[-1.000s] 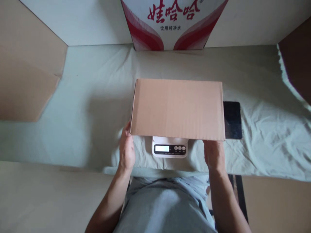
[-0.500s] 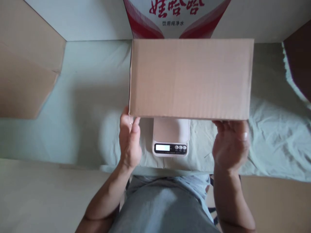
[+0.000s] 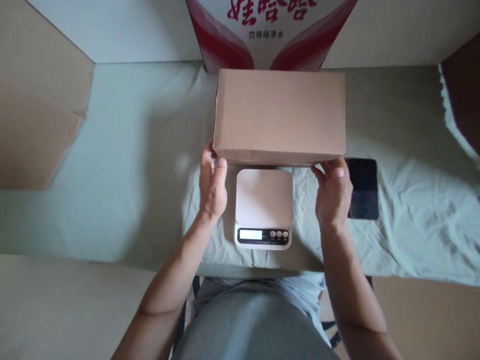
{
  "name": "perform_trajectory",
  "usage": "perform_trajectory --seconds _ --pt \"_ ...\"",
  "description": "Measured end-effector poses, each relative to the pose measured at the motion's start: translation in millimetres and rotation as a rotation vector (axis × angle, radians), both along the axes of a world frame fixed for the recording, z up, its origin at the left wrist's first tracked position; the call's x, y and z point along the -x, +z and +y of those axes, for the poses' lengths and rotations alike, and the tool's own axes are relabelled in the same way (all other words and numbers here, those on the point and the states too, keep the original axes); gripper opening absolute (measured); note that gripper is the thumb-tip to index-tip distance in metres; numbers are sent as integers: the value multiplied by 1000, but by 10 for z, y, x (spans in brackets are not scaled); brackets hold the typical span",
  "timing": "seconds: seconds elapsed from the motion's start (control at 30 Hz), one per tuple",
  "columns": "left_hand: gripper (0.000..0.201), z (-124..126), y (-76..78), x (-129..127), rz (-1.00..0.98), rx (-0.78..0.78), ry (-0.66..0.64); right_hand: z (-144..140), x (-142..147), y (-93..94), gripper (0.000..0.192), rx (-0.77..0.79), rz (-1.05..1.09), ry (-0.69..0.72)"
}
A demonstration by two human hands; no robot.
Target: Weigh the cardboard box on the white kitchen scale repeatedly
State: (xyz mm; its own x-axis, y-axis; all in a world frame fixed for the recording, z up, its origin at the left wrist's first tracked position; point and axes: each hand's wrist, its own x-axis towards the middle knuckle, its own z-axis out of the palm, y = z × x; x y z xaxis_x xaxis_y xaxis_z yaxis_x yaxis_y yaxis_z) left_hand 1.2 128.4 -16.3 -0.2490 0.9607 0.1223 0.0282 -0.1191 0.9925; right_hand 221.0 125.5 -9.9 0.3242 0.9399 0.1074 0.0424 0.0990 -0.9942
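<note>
A plain brown cardboard box (image 3: 279, 115) is behind a white kitchen scale (image 3: 264, 207), near the back of the cloth-covered table (image 3: 131, 165). My left hand (image 3: 213, 187) grips the box's near left corner. My right hand (image 3: 333, 192) grips its near right corner. The scale's platform is bare, and its small display and buttons face me.
A dark phone (image 3: 362, 188) lies flat just right of my right hand. A red and white printed carton (image 3: 268, 30) stands against the back wall behind the box. Brown cardboard panels (image 3: 37, 110) lean at the far left, and another is at the far right (image 3: 463, 95).
The box was over the scale a second ago. Both hands lifted it toward the camera, then carried it back and lower behind the scale. The scale's platform and the phone are uncovered again.
</note>
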Motion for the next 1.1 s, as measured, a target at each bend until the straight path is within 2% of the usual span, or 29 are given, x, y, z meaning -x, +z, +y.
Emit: perform_trajectory --seconds 0.17,0.33,0.43,0.57,0.73,0.83,0.97,1.1 --pt "40 51 -249 73 26 19 10 -16 -15 -103 45 76 25 20" --pt "49 58 -455 213 100 60 64 6 -78 -216 44 134 151 14" --pt "49 70 -530 300 95 82 61 33 -124 -280 46 171 214 11" --pt "50 92 -538 349 31 118 58 57 -159 -288 46 189 218 0" --pt "49 184 -475 277 -6 139 -10 187 -129 -269 44 145 175 59" --pt "45 233 -377 225 33 117 -43 264 -105 -213 42 121 172 87" --pt "37 124 -86 207 50 23 -42 159 -100 46 35 52 185 111" --pt "29 -224 251 199 27 -35 -4 -176 -85 324 26 -24 246 152"
